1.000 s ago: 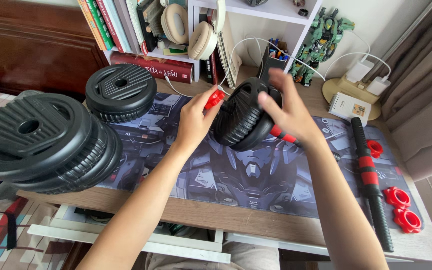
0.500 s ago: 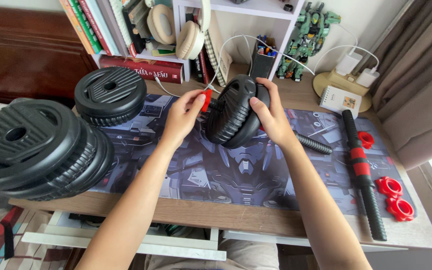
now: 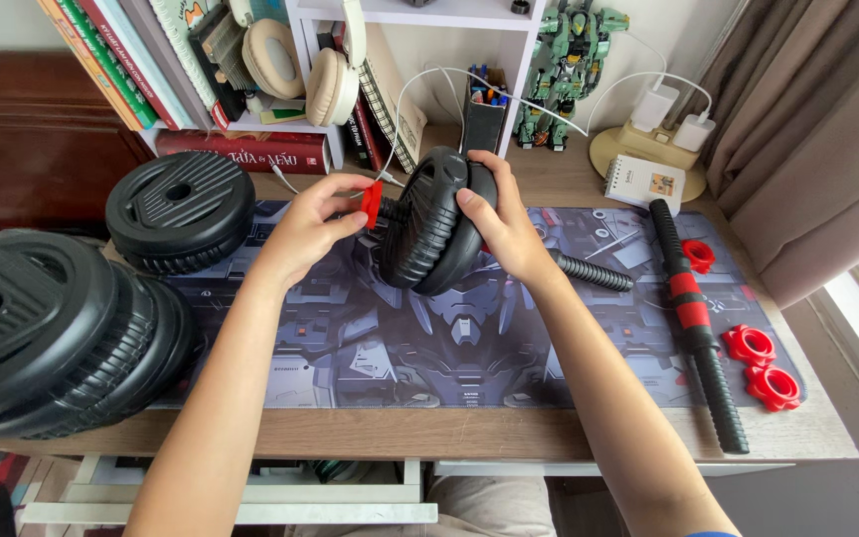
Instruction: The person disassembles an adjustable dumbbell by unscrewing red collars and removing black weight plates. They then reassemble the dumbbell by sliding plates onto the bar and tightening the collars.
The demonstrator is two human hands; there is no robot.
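Note:
My right hand (image 3: 497,221) grips the black weight plates (image 3: 431,221) that sit upright on a black dumbbell bar (image 3: 594,271) over the desk mat (image 3: 429,348). To their left, my left hand (image 3: 312,229) pinches a red collar nut (image 3: 373,202) at the bar's threaded left end. The bar's other end sticks out to the right past my right wrist.
Stacks of black plates (image 3: 47,338) fill the left of the desk, with a smaller stack (image 3: 181,207) behind. A second bar with red bands (image 3: 693,318) and three red collar nuts (image 3: 760,363) lie at the right. Books, headphones, a toy robot figure and chargers line the back.
The dumbbell and both hands sit a little lower and more central in view. My left hand still holds the red nut at the bar's end; the grip on the plates is unchanged.

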